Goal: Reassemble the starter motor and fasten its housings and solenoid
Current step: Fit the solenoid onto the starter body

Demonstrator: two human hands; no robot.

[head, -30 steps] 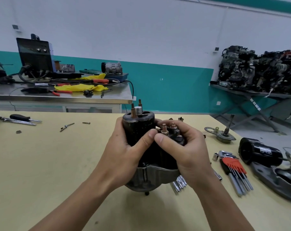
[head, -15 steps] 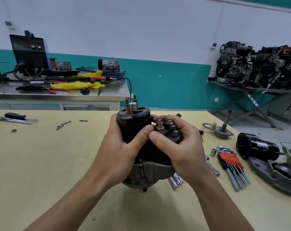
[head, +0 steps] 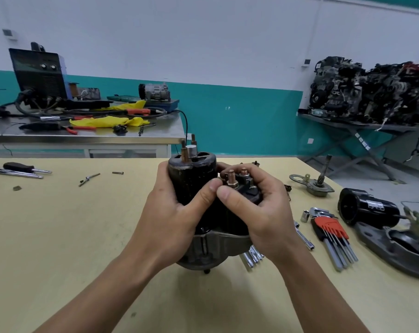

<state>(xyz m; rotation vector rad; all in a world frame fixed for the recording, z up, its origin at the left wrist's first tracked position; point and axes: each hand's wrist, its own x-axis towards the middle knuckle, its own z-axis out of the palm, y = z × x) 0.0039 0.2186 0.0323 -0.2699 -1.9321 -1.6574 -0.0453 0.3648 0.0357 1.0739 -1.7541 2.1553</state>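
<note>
Little changes over the last second: the starter motor stays upright on the workbench, left hand still wrapped round its black body, right hand curled round the solenoid on its right, thumbs touching; probably still seating, not yet fastening

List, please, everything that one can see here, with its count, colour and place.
motor body: one, black, upright at centre
solenoid: one, black with copper studs, right beside the motor body
nose housing: one, grey, beneath both
hex keys: one set, red holder, on the table, right of the solenoid
second motor: one, black, lying far right
screwdriver: one, black handle, far left
table: one, yellow, foreground
steel bench: one, grey, behind left
engine parts: one pile, dark, back right
left hand: one, grips the motor body
right hand: one, grips the solenoid
</note>
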